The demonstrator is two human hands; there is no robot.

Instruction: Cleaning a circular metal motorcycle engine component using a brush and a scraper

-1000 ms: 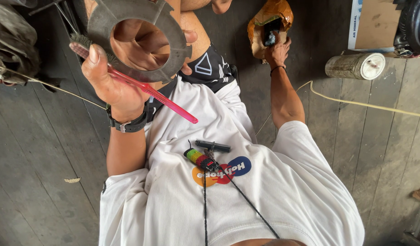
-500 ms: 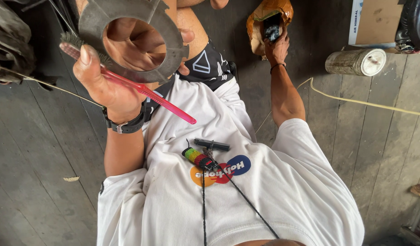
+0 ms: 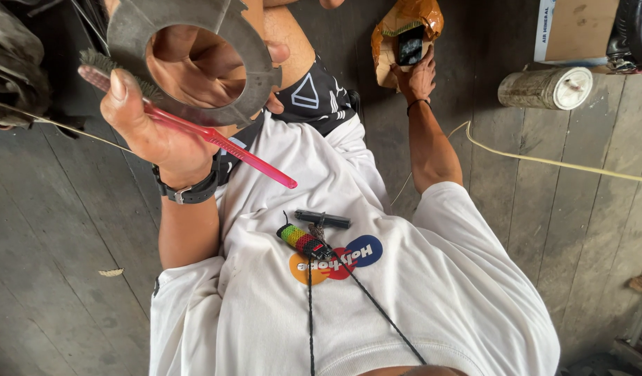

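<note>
Upper left of the frame: my left hand has its grip clamped on a pink toothbrush and on the rim of a grey ring-shaped disc, the brush lying across the disc's lower edge. Upper centre: my right hand grips a small dark object against an orange-brown wrapped bundle on the wooden floor, with a whitish cylindrical can lying well to its right.
</note>
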